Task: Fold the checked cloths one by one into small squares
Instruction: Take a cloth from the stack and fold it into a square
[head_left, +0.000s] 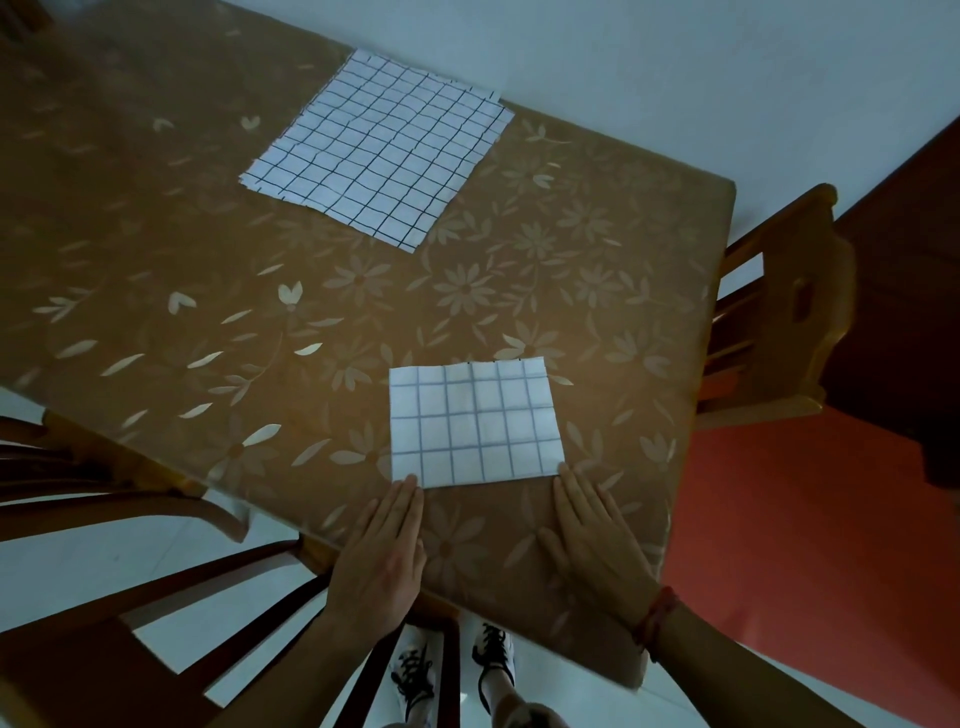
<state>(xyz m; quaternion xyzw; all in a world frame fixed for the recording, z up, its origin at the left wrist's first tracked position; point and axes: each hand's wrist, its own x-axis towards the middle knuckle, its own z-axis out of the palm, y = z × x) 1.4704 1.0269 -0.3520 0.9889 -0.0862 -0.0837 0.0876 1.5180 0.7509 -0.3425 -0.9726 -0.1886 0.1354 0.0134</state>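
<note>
L hand (382, 551) & R hand (597, 540) lie flat on the counter (208, 249), fingers straight, together, holding nothing. Tips touch the near corners of the folded checked cloth (475, 421), close to counter's front edge. Well apart, further back: stack of unfolded checked cloths (379, 145), by far edge.

Bare tabletop (208, 270) between folded cloth (475, 422), cloth stack (382, 148).
</note>
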